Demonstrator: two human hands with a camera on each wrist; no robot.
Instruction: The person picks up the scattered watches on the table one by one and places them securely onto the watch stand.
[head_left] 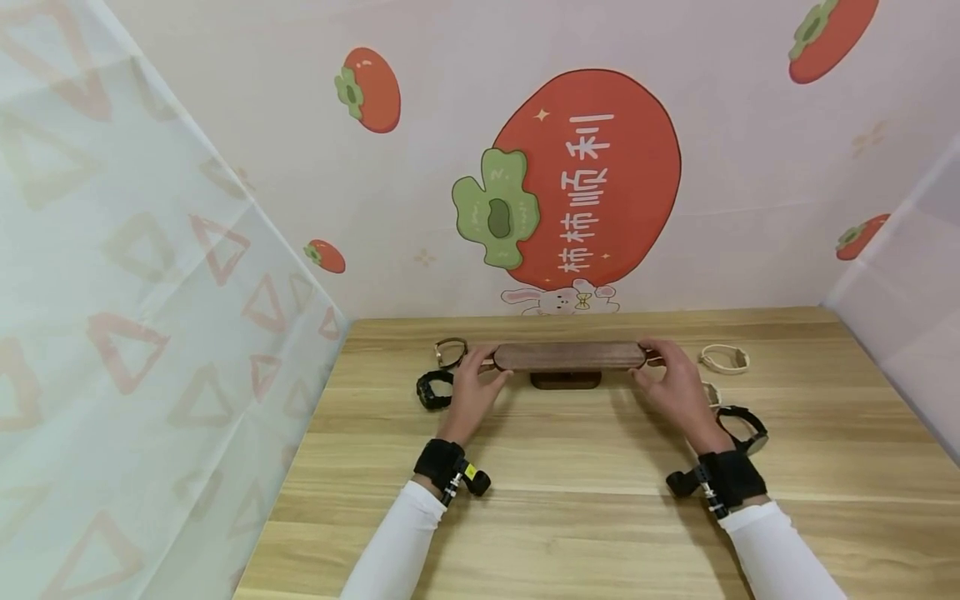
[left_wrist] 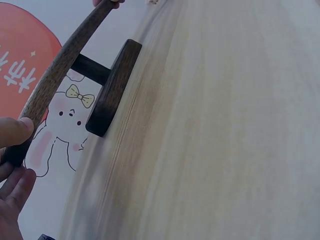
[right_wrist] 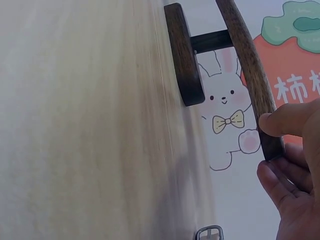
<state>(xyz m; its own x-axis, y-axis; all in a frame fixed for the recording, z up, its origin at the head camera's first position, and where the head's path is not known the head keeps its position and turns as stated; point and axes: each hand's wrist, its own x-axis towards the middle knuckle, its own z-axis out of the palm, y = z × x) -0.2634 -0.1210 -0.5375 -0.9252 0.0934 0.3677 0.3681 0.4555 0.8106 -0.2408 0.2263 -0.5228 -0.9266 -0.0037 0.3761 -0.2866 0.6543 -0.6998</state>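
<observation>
A dark wooden T-shaped display stand (head_left: 570, 357), with a long, slightly curved top bar, stands near the back of the table. Its short post and dark base (left_wrist: 114, 90) show below the bar in both wrist views. At the bar's left end, my left hand (head_left: 474, 392) pinches the wood between thumb and fingers. My right hand (head_left: 675, 392) grips the opposite end, its thumb (right_wrist: 272, 124) on the bar's near face and fingers beneath. The base appears to rest on the tabletop.
Left of the stand lie a thin-strapped watch (head_left: 451, 353) and a black watch (head_left: 434, 390). To the right are a pale-strapped watch (head_left: 725, 359), another pale one (head_left: 712, 394) partly hidden, and a black-strapped watch (head_left: 744, 428). A printed backdrop (head_left: 420, 200) rises behind the wooden table (head_left: 570, 517).
</observation>
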